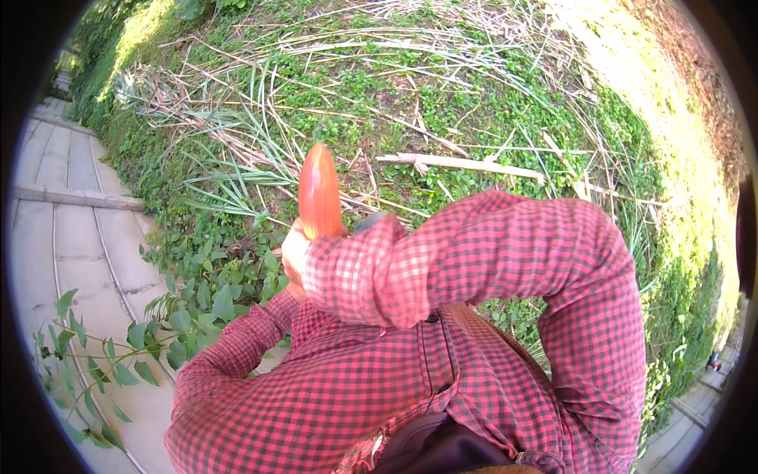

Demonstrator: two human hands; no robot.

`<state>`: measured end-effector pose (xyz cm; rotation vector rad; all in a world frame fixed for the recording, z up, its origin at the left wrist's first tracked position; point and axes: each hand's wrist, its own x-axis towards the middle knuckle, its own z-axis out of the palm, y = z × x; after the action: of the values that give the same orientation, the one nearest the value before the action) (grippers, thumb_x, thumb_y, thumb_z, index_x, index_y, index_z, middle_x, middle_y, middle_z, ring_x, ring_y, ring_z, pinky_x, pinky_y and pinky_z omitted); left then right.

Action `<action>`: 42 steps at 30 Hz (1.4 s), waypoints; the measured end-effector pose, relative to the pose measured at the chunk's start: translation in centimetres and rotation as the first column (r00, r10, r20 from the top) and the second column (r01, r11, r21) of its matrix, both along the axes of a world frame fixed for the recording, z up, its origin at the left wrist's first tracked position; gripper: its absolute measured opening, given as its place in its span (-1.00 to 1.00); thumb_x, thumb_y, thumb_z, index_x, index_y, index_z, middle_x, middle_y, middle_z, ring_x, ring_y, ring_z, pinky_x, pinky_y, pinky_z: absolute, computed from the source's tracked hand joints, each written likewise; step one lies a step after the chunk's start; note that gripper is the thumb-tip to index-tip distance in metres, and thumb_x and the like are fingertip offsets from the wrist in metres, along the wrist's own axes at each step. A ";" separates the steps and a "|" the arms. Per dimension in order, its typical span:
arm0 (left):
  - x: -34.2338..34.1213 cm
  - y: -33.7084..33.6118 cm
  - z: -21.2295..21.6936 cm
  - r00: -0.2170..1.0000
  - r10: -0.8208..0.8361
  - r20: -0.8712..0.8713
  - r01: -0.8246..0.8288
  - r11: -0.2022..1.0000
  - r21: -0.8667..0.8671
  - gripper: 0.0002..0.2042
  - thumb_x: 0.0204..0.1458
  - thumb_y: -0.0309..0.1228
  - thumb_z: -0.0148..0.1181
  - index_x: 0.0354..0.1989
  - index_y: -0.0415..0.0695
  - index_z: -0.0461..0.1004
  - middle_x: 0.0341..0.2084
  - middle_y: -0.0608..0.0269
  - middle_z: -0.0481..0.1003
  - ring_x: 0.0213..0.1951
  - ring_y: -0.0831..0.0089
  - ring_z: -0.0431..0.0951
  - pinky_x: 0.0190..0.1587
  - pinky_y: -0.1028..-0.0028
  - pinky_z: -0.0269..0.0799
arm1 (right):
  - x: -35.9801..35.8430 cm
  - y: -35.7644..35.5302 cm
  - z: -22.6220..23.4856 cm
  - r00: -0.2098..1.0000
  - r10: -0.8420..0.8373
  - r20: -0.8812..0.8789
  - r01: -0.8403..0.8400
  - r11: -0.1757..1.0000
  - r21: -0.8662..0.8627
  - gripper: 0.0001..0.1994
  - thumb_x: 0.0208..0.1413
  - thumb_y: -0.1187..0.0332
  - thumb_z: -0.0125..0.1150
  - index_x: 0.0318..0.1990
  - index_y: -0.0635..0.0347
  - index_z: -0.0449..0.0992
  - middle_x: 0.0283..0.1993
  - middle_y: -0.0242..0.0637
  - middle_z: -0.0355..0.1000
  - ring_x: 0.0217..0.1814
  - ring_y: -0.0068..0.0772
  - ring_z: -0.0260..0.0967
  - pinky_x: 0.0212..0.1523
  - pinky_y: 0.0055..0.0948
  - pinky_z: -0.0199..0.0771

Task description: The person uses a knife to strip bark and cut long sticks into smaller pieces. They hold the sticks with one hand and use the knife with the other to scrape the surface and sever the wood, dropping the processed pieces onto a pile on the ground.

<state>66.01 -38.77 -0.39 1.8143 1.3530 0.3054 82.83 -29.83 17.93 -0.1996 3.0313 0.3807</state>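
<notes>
your hands meet at centre frame: the right hand [296, 257], mostly hidden by its checked sleeve [474, 253], seems wrapped around an orange handle [319, 193] pointing straight up. left hand unseen, its grip unclear.

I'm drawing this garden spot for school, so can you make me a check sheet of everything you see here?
Surface: grassy, weedy ground with dry stalks; a grey paved path on the left.
Job's things: an orange, translucent handle-like piece standing up from a hand; what it belongs to is hidden.
Clutter: a pale dry stick lying on the grass; a leafy green branch over the path.
Hands: one hand shows beside the orange piece; fingers hidden by the red checked sleeve. Which hand it is cannot be told.
Cables: nothing seen.
Surroundings: sunlit bank of green plants; more paving at the lower right.
</notes>
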 end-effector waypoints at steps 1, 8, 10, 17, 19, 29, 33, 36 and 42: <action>0.1 -0.2 -0.7 0.999 0.012 -0.041 -0.012 1.000 0.011 -0.40 -0.04 -0.26 0.11 0.21 -0.09 0.10 -0.13 0.12 0.36 -0.11 0.29 0.42 -0.13 0.38 0.39 | 0.0 -0.5 -0.9 0.997 0.009 -0.071 -0.014 0.998 -0.057 -0.91 -0.19 0.26 0.14 -0.50 -0.01 0.45 -0.52 -0.49 0.36 -0.35 -0.40 0.37 -0.25 -0.17 0.34; -3.8 -1.1 -4.1 0.921 0.165 -0.353 -0.129 0.984 0.122 -0.39 -0.04 -0.26 0.12 0.21 -0.13 0.10 -0.11 0.09 0.36 -0.10 0.29 0.41 -0.14 0.38 0.38 | 1.1 1.1 0.3 0.627 -0.034 -0.778 -0.213 0.953 -0.213 -0.88 -0.22 0.22 0.12 -0.55 -0.04 0.35 -0.56 -0.56 0.25 -0.32 -0.51 0.29 -0.10 -0.23 0.25; -6.1 -0.9 -4.6 0.892 0.200 -0.405 -0.141 0.975 0.169 -0.39 -0.04 -0.26 0.12 0.21 -0.14 0.10 -0.11 0.08 0.36 -0.09 0.29 0.40 -0.14 0.38 0.38 | 3.7 2.6 -0.1 0.307 -0.194 -0.932 -0.207 0.942 -0.265 -0.88 -0.20 0.23 0.09 -0.57 -0.04 0.30 -0.54 -0.56 0.24 -0.36 -0.49 0.30 -0.22 -0.29 0.29; -11.5 0.5 -3.2 0.841 0.120 -0.527 -0.086 0.992 0.087 -0.38 -0.04 -0.25 0.14 0.20 -0.19 0.10 -0.09 0.05 0.37 -0.08 0.29 0.39 -0.14 0.38 0.38 | 20.9 1.9 -16.1 0.028 -0.890 0.455 0.574 -0.358 -0.736 -0.67 -0.05 0.15 0.12 -0.18 0.14 0.44 -0.32 -0.13 0.46 -0.22 -0.06 0.42 -0.21 -0.16 0.40; -12.3 3.4 -2.7 0.880 0.006 -0.475 -0.082 0.987 -0.140 -0.41 -0.03 -0.29 0.13 0.18 -0.20 0.12 -0.14 0.07 0.40 -0.12 0.30 0.42 -0.17 0.40 0.39 | 24.3 -1.1 -21.8 -0.127 -0.738 0.663 0.570 -0.602 -0.560 -0.67 -0.06 0.16 0.15 -0.18 0.13 0.47 -0.32 -0.12 0.48 -0.24 -0.13 0.45 -0.22 -0.20 0.42; -4.8 24.5 -11.3 0.932 -0.243 -0.269 0.198 0.963 -0.184 -0.66 0.03 -0.37 0.06 0.01 -0.15 0.35 -0.36 0.13 0.47 -0.40 0.40 0.47 -0.29 0.44 0.40 | 25.7 -8.2 -41.4 -0.342 -0.134 0.930 -0.770 -0.529 -0.358 -0.70 0.05 0.21 0.07 -0.25 0.31 0.48 -0.42 -0.17 0.49 -0.45 -0.31 0.46 -0.44 -0.33 0.49; 5.4 31.5 -20.9 0.671 -0.649 -0.358 0.686 0.727 -0.032 -0.62 -0.04 -0.29 0.10 -0.01 -0.09 0.34 -0.27 0.07 0.45 -0.24 0.17 0.47 -0.19 0.27 0.40 | 22.2 -5.1 -44.2 -0.522 -0.009 0.853 -0.606 -0.699 -0.378 -0.57 -0.01 0.06 0.07 -0.11 0.22 0.45 -0.29 0.01 0.46 -0.21 -0.07 0.44 -0.16 -0.12 0.42; 13.7 33.9 -30.4 0.505 -0.780 -0.370 0.814 0.573 -0.094 -0.55 -0.06 -0.26 0.11 0.05 -0.08 0.28 -0.13 -0.02 0.39 -0.10 0.06 0.41 -0.07 0.24 0.35 | 18.1 -4.0 -46.3 -0.554 -0.003 0.832 -0.023 -1.000 -0.019 -0.29 -0.13 -0.10 0.12 0.18 0.05 0.21 0.10 0.18 0.20 0.11 0.18 0.20 0.06 -0.06 0.27; 23.6 31.4 -48.2 0.615 -0.734 -0.289 0.606 0.674 -0.424 -0.38 -0.05 -0.20 0.13 0.19 -0.12 0.08 0.02 -0.14 0.28 0.01 0.01 0.35 0.03 0.23 0.28 | 14.6 -4.9 -49.0 -0.640 0.201 0.741 -0.277 -0.961 0.021 -0.06 -0.16 -0.12 0.15 0.31 -0.11 -0.28 0.17 0.25 0.05 0.12 0.25 0.18 0.06 0.01 0.27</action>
<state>89.56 -7.34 -48.54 2.0556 0.7992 -0.7298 97.43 -34.76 -31.11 -2.8681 0.0633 1.4390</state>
